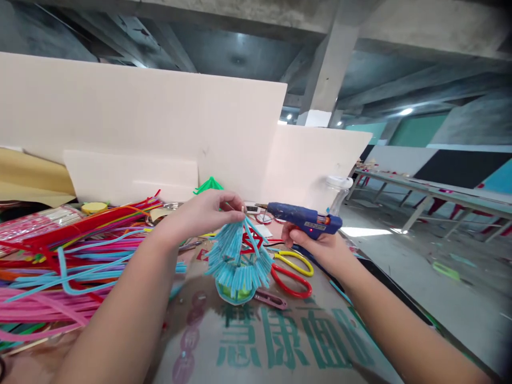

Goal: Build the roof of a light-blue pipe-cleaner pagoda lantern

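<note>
My left hand (212,213) is closed in a pinch at the peak of a small hut-like model (240,266). Light-blue pipe cleaners layer the model like thatch, with red ones showing in an opening and a yellow-green base below. Between my fingertips is the top end of a blue pipe cleaner (248,226). My right hand (310,245) is wrapped round the handle of a dark-blue hot glue gun (298,216). The gun's nozzle points left, close to my left fingertips but apart from them. A red light glows on its body.
Scissors with red and yellow handles (292,282) and a pink utility knife (271,299) lie beside the model. Loose pipe cleaners (88,272) crowd the left side. A clear bottle with a white cap (339,184) stands back right. White boards (140,117) rise behind.
</note>
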`<action>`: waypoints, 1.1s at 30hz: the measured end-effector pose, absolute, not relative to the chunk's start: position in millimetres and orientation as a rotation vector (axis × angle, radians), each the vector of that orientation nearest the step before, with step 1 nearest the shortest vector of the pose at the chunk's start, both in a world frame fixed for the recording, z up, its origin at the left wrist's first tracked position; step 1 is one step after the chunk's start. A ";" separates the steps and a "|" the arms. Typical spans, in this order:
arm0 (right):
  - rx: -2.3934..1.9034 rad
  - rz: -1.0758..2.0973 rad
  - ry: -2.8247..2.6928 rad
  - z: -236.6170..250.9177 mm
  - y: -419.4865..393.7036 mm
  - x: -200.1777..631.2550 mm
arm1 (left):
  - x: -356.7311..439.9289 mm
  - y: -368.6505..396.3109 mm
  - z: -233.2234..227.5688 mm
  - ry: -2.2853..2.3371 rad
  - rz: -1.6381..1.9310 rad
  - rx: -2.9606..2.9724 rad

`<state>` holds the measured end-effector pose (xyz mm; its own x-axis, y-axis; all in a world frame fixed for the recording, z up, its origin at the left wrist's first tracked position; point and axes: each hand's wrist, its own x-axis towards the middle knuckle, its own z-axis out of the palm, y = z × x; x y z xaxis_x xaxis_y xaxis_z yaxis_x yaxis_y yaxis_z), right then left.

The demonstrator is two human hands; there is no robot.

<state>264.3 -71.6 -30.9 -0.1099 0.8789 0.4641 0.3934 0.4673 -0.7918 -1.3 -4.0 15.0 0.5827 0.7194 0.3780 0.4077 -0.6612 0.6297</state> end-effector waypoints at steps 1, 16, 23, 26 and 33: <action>-1.108 0.571 -1.742 -31.4 -73.7 265.3 | -2.1 -3.8 14.9 0.916 0.863 2.341; -1.091 0.423 -1.815 -31.0 -84.9 256.5 | 12.4 -0.7 2.0 0.889 0.974 2.336; -1.078 0.452 -1.784 -32.1 -82.8 257.9 | 11.6 0.0 1.5 0.885 0.957 2.317; -1.083 0.489 -1.780 -31.6 -81.9 257.9 | 12.3 0.0 0.9 0.886 0.961 2.318; -1.137 0.422 -1.793 -30.5 -83.7 254.4 | 12.5 -1.6 2.1 0.891 0.966 2.322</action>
